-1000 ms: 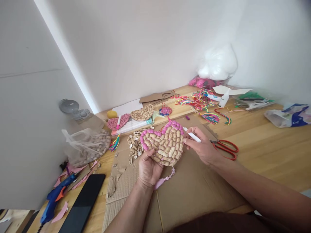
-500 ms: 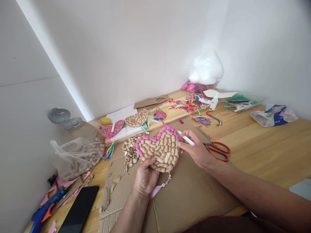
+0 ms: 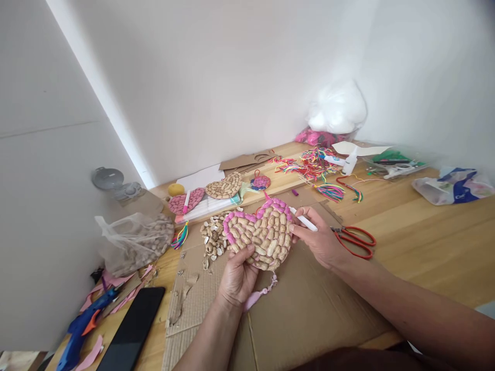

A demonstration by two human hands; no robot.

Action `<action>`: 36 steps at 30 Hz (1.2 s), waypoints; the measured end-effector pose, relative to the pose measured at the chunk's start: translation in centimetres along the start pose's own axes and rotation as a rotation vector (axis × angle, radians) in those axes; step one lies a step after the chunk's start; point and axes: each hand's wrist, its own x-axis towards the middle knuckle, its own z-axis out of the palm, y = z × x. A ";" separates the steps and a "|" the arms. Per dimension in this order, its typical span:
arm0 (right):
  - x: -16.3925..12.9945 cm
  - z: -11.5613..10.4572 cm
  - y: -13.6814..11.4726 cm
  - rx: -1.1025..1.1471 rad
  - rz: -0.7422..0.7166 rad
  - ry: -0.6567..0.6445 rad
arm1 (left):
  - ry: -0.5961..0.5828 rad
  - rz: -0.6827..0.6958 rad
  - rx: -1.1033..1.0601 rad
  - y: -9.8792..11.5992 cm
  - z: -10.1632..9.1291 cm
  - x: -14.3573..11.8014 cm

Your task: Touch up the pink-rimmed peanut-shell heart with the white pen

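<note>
I have a peanut-covered heart (image 3: pixel 270 234) held up above the cardboard sheet (image 3: pixel 320 304), my landmark here. Left hand (image 3: pixel 238 273) pinches the heart's lower edge, thumb over the shells in front, other fingers mostly hidden behind. Right hand (image 3: pixel 320 237) has a white marker (image 3: pixel 307 221) pinched between thumb and fingers, one end just beside the heart's pink border; whether they touch, I can't tell. Pink tassel (image 3: pixel 254 298) hangs from the heart over the sheet. Loose shells (image 3: pixel 212 246) heaped on the sheet's far left part; red-handled scissors (image 3: pixel 359 242) at its right edge, handles out on the wooden surface (image 3: pixel 425 242). Handling, my reckoning: light, fairly stiff, rough rather than slippery, but the shells are likely brittle and may crack or pop off if squeezed. Pink colour could smear. I'd grip low, on plain shells, fingers spread behind for support.
</note>
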 end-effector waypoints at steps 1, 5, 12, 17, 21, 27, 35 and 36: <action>0.0 0.0 0.0 0.001 0.000 0.004 | 0.005 0.001 -0.003 0.0 0.0 0.0; 0.1 0.0 0.3 -0.008 0.007 -0.002 | -0.004 -0.003 -0.003 -0.1 0.0 0.1; 0.2 -0.2 0.6 -0.019 0.006 0.016 | -0.040 0.010 -0.003 -0.3 -0.3 0.3; 0.4 -0.2 0.7 -0.072 -0.038 0.017 | -0.089 0.013 -0.013 -0.3 -0.4 0.3; 0.3 -0.4 0.8 -0.083 -0.036 0.023 | -0.103 0.024 -0.026 -0.3 -0.3 0.3; 0.2 -0.2 0.7 -0.072 -0.025 0.037 | -0.116 0.015 -0.031 -0.3 -0.2 0.3; 0.3 -0.4 1.0 -0.064 -0.031 0.032 | -0.084 0.019 -0.035 -0.4 -0.5 0.5; 0.3 -0.4 1.1 -0.062 -0.032 0.027 | -0.080 0.014 -0.036 -0.3 -0.5 0.5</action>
